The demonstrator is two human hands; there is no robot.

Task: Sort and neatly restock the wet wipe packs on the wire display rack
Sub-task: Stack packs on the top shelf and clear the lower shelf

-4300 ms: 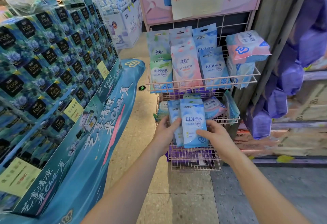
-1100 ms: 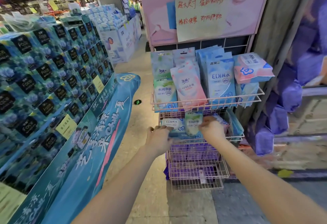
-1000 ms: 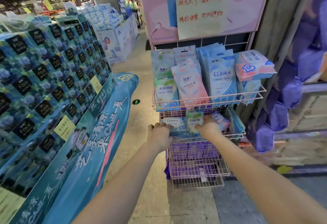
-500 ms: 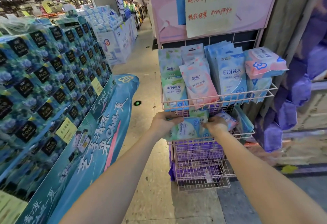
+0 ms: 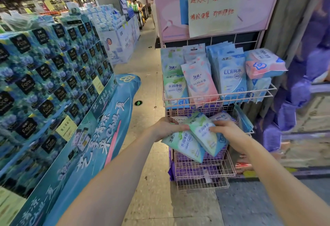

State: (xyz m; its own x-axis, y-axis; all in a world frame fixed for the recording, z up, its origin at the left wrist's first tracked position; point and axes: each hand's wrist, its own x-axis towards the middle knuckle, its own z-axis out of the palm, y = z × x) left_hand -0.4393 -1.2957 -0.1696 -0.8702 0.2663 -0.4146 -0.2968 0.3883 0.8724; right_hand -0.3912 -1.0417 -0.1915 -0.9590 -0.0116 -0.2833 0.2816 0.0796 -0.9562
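Blue boxes (image 5: pixel 44 75) are stacked on the far left. The left hand (image 5: pixel 166 127) holds the top of a green pack (image 5: pixel 184 144), with its fingers curled round it. Just beside it, the right hand (image 5: pixel 230 133) grips a second green pack (image 5: pixel 205 134), which lies partly over the first one. Both packs are at the front edge of the middle shelf of the wire rack (image 5: pixel 201 185). On the top shelf, more packs (image 5: pixel 198 83) stand in rows.
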